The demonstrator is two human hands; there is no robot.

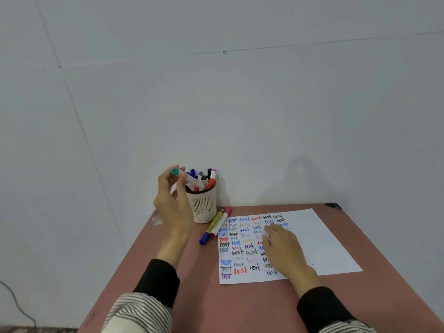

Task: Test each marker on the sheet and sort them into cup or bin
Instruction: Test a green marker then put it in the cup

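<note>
Now, left hand: the left hand (171, 200) is raised at centre-left of the frame, just beside the cup, fingers curled and pinching a marker near its upper end.
Held marker: the green-capped marker (186, 177) has a white barrel; its teal cap points to the upper left beyond the fingertips, and the barrel slants down to the right, its lower end over the cup's mouth among the other markers there.
Grip detail: the thumb lies on the near side of the barrel and the fingers (163, 179) wrap the far side; the barrel crosses between them just below the cap.
Cup: the mesh cup (204, 207) stands upright at the back left corner of the table, holding several markers with blue, grey, black, pink and orange ends.
Right hand: the right hand (283, 251) lies flat on the sheet, palm down, fingers straight and relaxed, holding nothing.
Sheet: the white sheet (312, 236) lies on the brown table (240, 308), right of centre, its left half covered in rows of the word "test" in many colours.
Loose markers: two markers (215, 225) lie side by side on the table between cup and sheet, touching each other.
Bin: cannot tell where it is.
</note>
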